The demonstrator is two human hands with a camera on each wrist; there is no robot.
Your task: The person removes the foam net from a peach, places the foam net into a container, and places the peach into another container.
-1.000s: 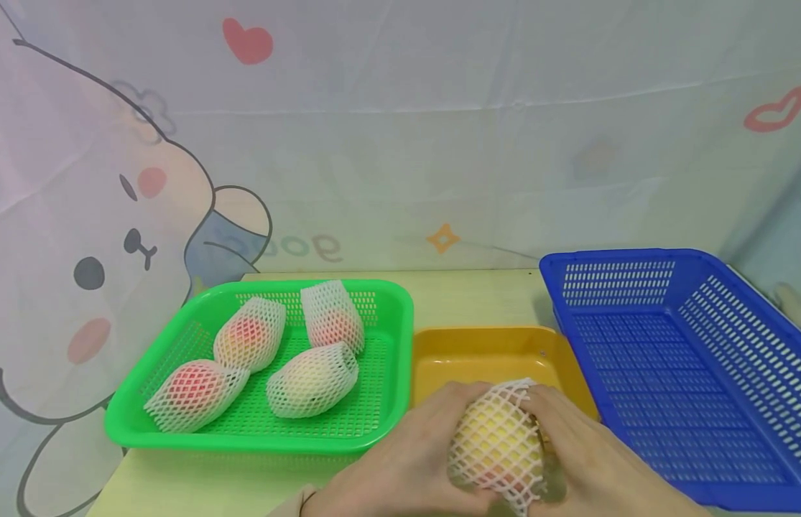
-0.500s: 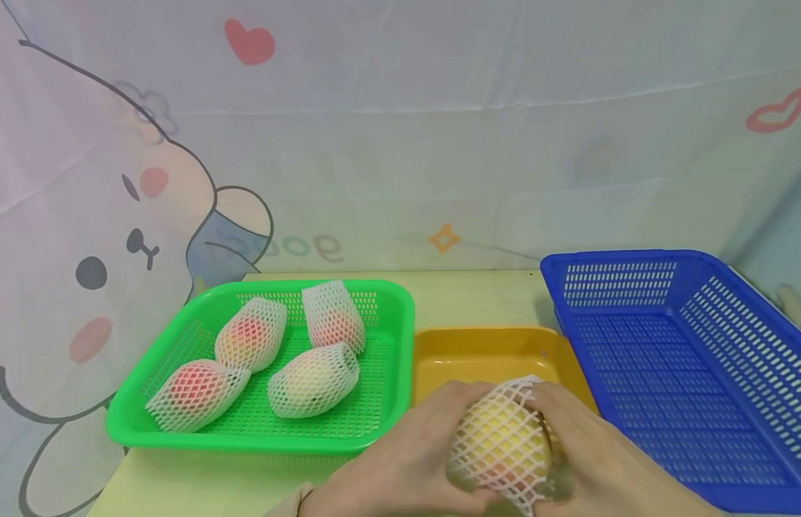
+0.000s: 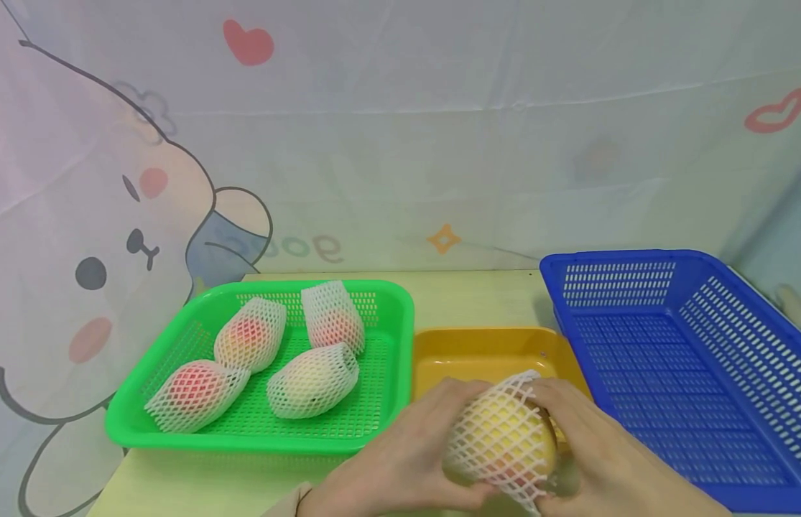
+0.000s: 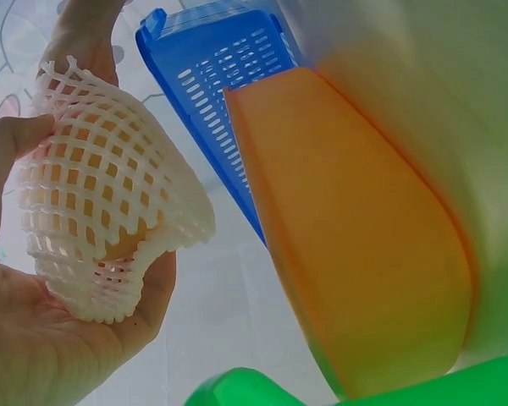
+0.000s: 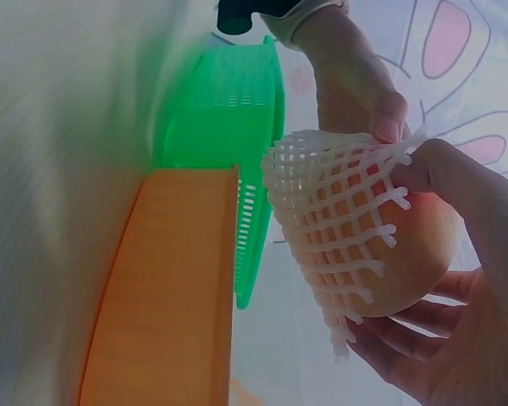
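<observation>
A round yellow-and-red fruit (image 5: 419, 254) sits partly inside a white foam net sleeve (image 3: 500, 441), low in the middle of the head view. From the left side, my left hand (image 3: 403, 449) grips the netted fruit with its thumb across the front. My right hand (image 3: 590, 449) holds the other side; in the right wrist view its thumb presses at the net's edge and its fingers lie under the fruit. On that side the fruit's skin is bare beyond the ragged net edge. The left wrist view shows the net (image 4: 102, 178) wrapped over most of the fruit.
A green basket (image 3: 258, 441) on the left holds several netted fruits (image 3: 314, 380). Behind the hands lies a shallow orange-yellow tray (image 3: 478, 359). To its right stands a blue basket (image 3: 665, 402). A printed cloth (image 3: 400, 143) hangs behind the table.
Both hands stay over the tray's front. The fruit in them has shifted slightly to the right, and more bare skin shows at the net's right edge.
</observation>
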